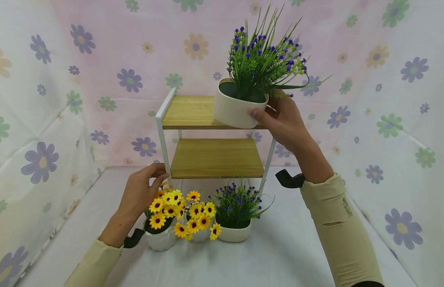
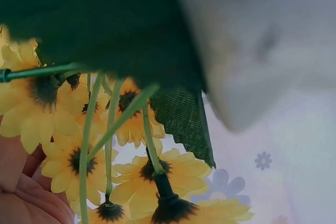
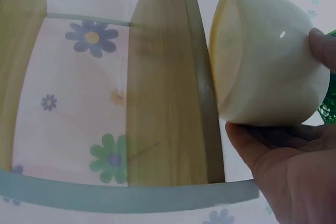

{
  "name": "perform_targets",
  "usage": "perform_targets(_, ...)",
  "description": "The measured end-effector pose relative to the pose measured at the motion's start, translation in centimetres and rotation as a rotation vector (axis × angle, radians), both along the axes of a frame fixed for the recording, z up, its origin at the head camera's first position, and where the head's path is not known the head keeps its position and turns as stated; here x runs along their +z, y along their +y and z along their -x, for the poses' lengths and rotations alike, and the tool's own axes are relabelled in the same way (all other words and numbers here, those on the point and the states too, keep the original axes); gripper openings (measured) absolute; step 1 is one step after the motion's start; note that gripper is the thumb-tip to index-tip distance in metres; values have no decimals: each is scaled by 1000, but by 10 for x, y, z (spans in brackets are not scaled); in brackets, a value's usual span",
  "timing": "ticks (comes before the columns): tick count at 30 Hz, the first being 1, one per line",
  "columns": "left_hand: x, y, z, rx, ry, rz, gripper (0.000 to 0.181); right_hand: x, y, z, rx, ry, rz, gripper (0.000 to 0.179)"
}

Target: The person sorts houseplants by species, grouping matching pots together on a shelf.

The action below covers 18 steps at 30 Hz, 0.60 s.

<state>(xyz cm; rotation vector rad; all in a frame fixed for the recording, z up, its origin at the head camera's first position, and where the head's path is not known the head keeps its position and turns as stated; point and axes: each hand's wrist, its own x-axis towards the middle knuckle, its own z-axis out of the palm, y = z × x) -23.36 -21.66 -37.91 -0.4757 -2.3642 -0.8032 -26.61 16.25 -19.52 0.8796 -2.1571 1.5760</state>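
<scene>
My right hand grips the side of a white oval flowerpot, thumb in front and fingers behind. Grass and small purple flowers rise from this pot, which is tilted at the front edge of the top board of a two-tier shelf. In the right wrist view, the pot's base shows right beside the board's edge. Low on the left, my left hand holds the shelf's white left post between thumb and fingers. Yellow flowers partly hide that hand in the left wrist view.
In front of the shelf stand a white pot of yellow flowers, a second yellow-flowered pot, and a white oval pot with purple flowers. The lower board is wooden. A flower-patterned cloth hangs behind.
</scene>
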Motion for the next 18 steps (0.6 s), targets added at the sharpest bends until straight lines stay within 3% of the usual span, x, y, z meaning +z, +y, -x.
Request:
perform_targets(8, 2, 1, 0, 11, -4, -3, 19, 26, 14, 20, -9, -5, -142, 54)
perform_targets(18, 1, 3, -1, 17, -13, 3, 19, 13, 31, 51, 30, -59, -199, 61)
